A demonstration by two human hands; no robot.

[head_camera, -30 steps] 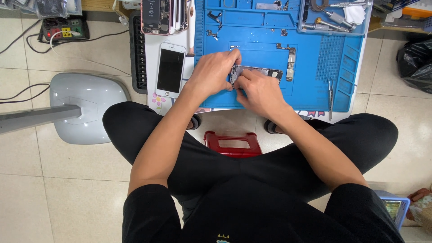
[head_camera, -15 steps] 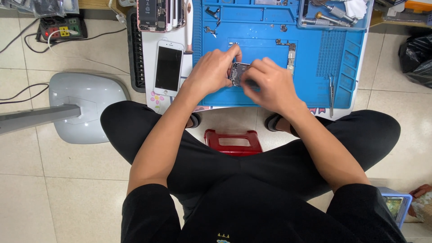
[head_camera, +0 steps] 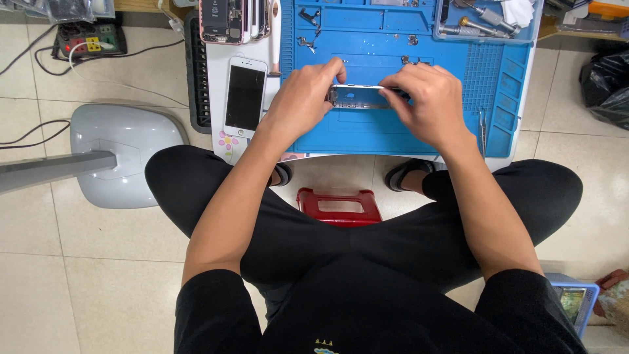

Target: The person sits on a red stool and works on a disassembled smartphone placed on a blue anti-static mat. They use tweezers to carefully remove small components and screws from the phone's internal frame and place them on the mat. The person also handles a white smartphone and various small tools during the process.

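Both of my hands hold an opened phone body (head_camera: 359, 96) tilted on its edge above a blue work mat (head_camera: 367, 134). My left hand (head_camera: 303, 98) grips its left end with the fingers curled over the top. On the right end, my right hand (head_camera: 429, 101) pinches the frame. The silver frame and inner parts show between the hands. Small screws and metal parts (head_camera: 306, 40) lie on the mat beyond the hands.
A white phone (head_camera: 245, 96) lies face up left of the mat, with more phones stacked in a rack (head_camera: 232, 18) behind it. Tools sit in a tray (head_camera: 485, 23) at back right; tweezers (head_camera: 483, 130) rest on the mat's right. A red stool (head_camera: 339, 206) stands below.
The phone body has been lifted from flat on the mat and turned up on its edge. Both hands rose and spread toward its two ends.
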